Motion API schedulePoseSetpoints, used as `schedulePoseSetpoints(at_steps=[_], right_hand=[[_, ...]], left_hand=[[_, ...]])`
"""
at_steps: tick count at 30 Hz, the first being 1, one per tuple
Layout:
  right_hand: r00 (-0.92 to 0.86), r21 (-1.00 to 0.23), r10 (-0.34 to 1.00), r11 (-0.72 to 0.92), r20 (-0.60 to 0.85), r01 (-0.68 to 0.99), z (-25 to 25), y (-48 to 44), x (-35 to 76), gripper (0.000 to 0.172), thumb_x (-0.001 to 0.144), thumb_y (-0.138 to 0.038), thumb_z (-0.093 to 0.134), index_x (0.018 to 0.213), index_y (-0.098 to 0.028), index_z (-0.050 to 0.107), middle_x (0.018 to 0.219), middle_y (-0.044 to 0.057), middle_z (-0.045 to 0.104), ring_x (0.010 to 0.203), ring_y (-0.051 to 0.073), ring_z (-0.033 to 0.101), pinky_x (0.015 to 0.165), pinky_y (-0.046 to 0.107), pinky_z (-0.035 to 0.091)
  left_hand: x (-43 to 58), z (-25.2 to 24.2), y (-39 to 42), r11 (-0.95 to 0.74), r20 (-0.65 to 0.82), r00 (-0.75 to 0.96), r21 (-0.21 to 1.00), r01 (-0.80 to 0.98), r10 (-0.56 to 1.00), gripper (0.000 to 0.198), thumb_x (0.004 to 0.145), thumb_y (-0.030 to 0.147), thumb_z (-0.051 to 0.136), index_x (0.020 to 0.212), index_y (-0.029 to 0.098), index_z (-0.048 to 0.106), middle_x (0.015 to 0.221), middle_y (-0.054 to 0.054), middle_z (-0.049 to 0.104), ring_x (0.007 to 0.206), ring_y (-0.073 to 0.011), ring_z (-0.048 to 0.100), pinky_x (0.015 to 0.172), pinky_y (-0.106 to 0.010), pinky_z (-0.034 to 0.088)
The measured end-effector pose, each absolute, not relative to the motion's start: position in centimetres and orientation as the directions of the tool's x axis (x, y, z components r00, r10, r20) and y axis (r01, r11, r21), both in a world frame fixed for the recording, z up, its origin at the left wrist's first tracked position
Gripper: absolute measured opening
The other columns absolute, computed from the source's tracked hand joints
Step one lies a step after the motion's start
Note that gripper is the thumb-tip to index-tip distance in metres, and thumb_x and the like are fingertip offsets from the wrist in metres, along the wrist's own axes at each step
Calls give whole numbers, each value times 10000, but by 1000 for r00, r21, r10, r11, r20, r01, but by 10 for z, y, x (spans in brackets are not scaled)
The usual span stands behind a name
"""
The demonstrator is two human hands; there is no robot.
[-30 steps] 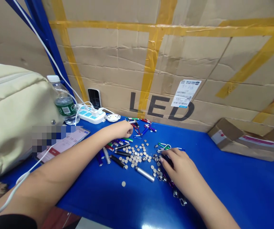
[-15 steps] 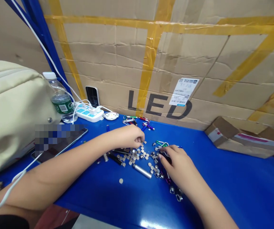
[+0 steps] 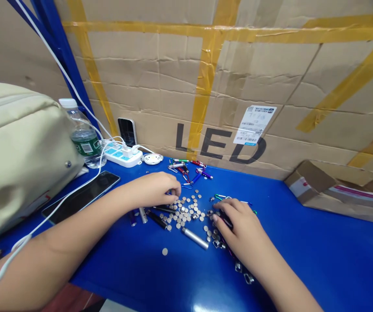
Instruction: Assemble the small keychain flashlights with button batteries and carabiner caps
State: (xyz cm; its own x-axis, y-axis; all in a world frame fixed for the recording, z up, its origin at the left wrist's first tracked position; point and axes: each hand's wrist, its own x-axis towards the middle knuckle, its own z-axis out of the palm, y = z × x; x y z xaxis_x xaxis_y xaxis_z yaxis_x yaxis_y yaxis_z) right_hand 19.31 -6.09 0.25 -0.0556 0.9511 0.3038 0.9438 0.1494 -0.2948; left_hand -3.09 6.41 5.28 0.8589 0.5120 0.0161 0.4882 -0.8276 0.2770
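Note:
My left hand (image 3: pixel 165 189) hovers over the left rear of a spread of button cells (image 3: pixel 183 212). Its fingers are curled closed, and whatever is in them is hidden. My right hand (image 3: pixel 240 223) rests with bent, parted fingers on a cluster of small silvery metal caps (image 3: pixel 217 243); a dark part shows under the palm. Between the hands lies a silver flashlight tube (image 3: pixel 195 238). A black tube (image 3: pixel 157 219) and a purple tube (image 3: pixel 132 218) lie near my left forearm. One button cell (image 3: pixel 165 251) sits apart, nearer the front.
Small keychain flashlights with carabiners (image 3: pixel 186 170) are heaped at the back. Leftward are a phone (image 3: pixel 85 195), a power strip (image 3: pixel 123 154), a water bottle (image 3: pixel 87 143) and a beige bag (image 3: pixel 20 147). An opened cardboard box (image 3: pixel 339 195) stands at right. A white cable (image 3: pixel 66 197) crosses my left arm.
My left hand has moved left and slightly down, uncovering more button cells and keychain flashlights. My right hand stays over the metal caps. The view has shifted slightly.

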Motion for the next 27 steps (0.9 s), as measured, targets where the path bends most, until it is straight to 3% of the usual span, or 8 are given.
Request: schedulePoseSetpoints(at_steps=[3, 10, 14, 17, 20, 23, 27], right_hand=[[-139, -295, 936, 240, 324, 925, 2, -62, 188, 236, 893, -289, 466, 1032, -229, 646, 1114, 104, 607, 1072, 250, 539, 888, 426, 450], [-174, -298, 931, 273, 319, 915, 4, -67, 175, 200, 882, -280, 491, 994, -233, 651, 1169, 100, 584, 1119, 255, 515, 926, 449, 442], [-183, -297, 930, 282, 319, 913, 1, -64, 175, 175, 871, -242, 503, 964, -216, 649, 1156, 106, 587, 1107, 247, 518, 932, 446, 437], [-209, -273, 926, 300, 315, 914, -3, -60, 178, 165, 858, -239, 520, 963, -211, 645, 1153, 109, 588, 1112, 248, 515, 930, 443, 435], [-225, -249, 928, 302, 297, 920, -5, -56, 177, 161, 854, -246, 529, 961, -218, 646, 1148, 103, 592, 1104, 247, 520, 915, 436, 439], [-228, -259, 936, 298, 269, 919, -2, -53, 172, 152, 852, -232, 536, 954, -220, 649, 1121, 86, 603, 1070, 220, 534, 919, 406, 431], [-264, -227, 942, 309, 207, 923, 10, -45, 163, 171, 820, -249, 587, 970, -205, 658, 1160, 92, 593, 1095, 240, 513, 947, 420, 398]], left_hand=[[-49, 46, 57, -801, -10, 851, 331, 499, 525, 159, 809, 326, 615, 899, 216, 687, 886, -18, 667, 808, -150, 618, 730, -234, 438], [-46, 37, 45, -835, 25, 855, 232, 499, 518, 184, 857, 357, 579, 951, 236, 679, 932, -25, 663, 894, -184, 598, 776, -269, 417], [-30, 34, 19, -928, 95, 931, 167, 334, 352, 292, 802, 434, 644, 1016, 236, 654, 956, -30, 666, 928, -205, 592, 850, -310, 412], [-22, 26, 4, -959, 102, 953, 45, 281, 285, 204, 801, 338, 659, 970, 223, 655, 928, -39, 670, 892, -214, 598, 813, -329, 427], [-21, 20, 2, -969, 87, 966, 7, 246, 245, 90, 825, 261, 611, 879, 205, 657, 877, -43, 664, 859, -213, 609, 767, -322, 439], [-26, 26, 8, -955, 73, 954, 97, 282, 289, 67, 806, 224, 593, 822, 187, 647, 848, -41, 656, 821, -200, 613, 725, -294, 442], [-38, 41, 22, -834, 111, 866, 352, 425, 488, 130, 758, 201, 579, 877, 198, 629, 822, -10, 649, 724, -151, 603, 623, -234, 424]])
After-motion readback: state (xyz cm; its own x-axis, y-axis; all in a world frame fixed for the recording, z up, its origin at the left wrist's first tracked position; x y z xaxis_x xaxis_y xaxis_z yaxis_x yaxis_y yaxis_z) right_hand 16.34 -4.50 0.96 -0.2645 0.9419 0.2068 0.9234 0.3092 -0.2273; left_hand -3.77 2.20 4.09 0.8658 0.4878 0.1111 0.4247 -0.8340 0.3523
